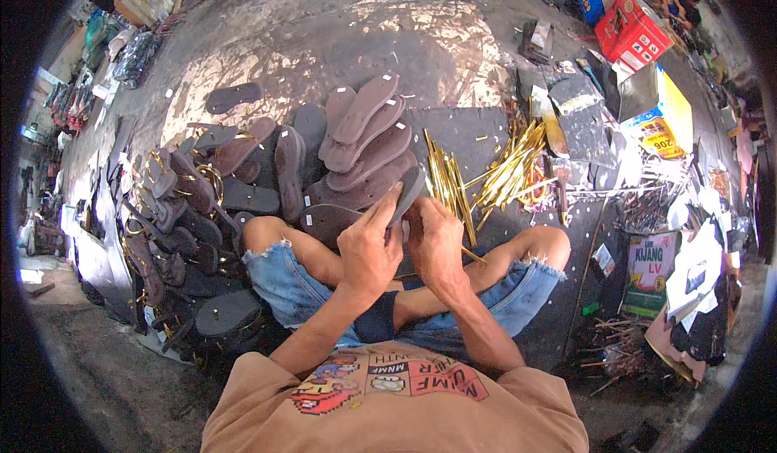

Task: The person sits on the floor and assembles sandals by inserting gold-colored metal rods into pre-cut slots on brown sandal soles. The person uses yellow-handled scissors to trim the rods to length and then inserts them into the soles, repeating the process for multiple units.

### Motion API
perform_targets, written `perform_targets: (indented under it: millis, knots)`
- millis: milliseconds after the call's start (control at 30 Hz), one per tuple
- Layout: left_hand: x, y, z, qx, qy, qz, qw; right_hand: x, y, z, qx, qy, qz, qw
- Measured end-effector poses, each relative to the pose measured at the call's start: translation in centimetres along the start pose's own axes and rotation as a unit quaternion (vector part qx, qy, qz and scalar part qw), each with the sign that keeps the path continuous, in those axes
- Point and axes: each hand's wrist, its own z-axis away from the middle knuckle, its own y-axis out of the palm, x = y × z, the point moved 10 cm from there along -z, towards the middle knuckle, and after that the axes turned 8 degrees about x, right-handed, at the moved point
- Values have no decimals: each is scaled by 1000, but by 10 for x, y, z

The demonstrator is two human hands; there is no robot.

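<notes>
In front of my crossed legs, a dark sandal sole [411,191] is raised and tilted on edge between my two hands. My left hand [369,249] is closed around its near left side, thumb and fingers pressed against it. On the other side my right hand [437,241] is closed at the sole's lower right edge; its fingertips are partly hidden. A gold strip [473,255] shows beside my right wrist, and I cannot tell whether that hand holds it. Just beyond my hands lie overlapping brown soles [372,160], several with small white stickers.
Gold strips [447,179] lie in a bundle at the right, with a looser pile [513,167] beyond them. Sandals with gold straps [166,210] are heaped at the left. A yellow carton [668,117], a red box [634,28] and a green-and-white can [650,273] stand at the right.
</notes>
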Motion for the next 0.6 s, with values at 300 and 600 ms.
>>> perform_targets:
  millis: [300, 600]
  knots:
    - [-5, -6, -13, 38, 12, 66, 997, -2, -12, -9, 14, -15, -20, 1000]
    - [-22, -20, -20, 65, 115, -22, 991, -15, -14, -15, 82, 54, -123, 988]
